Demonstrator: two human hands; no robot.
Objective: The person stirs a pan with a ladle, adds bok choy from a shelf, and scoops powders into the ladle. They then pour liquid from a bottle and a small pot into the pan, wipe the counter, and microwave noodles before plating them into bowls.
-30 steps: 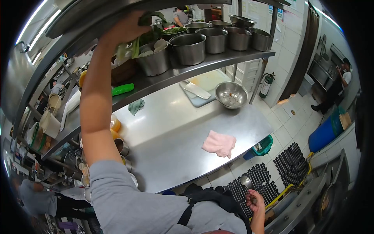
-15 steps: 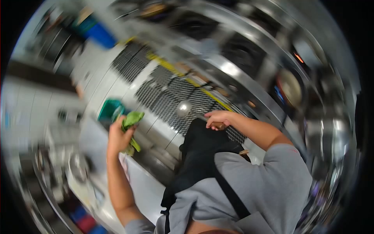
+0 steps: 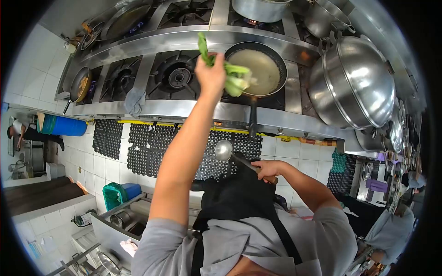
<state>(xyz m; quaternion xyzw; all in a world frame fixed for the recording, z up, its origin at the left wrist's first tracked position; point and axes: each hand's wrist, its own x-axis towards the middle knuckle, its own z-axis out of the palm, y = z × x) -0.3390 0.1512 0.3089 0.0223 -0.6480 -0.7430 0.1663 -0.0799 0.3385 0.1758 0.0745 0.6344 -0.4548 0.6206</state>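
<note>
Leafy greens (image 3: 235, 80) are gripped in my left hand (image 3: 211, 76), which is raised over the stove. Their pale stem ends hang over the left edge of a black-rimmed pan (image 3: 263, 69) holding cloudy, pale liquid. The pan's dark handle points towards me. My right hand (image 3: 268, 171) is wrapped round the wooden handle of a ladle, low in front of my apron. The round metal bowl of the ladle (image 3: 223, 150) is out to the left of that hand, above the floor mat.
A large domed steel pot (image 3: 354, 83) stands right of the pan. A small pan (image 3: 80, 85) with food and a grey cloth (image 3: 135, 101) are further left. A pot (image 3: 261, 9) sits on the back burners. Other people are visible at far left and at right.
My view has swung round to face the stove. My left hand has carried the greens from beside the counter to the pan. My right hand still holds the ladle low.
</note>
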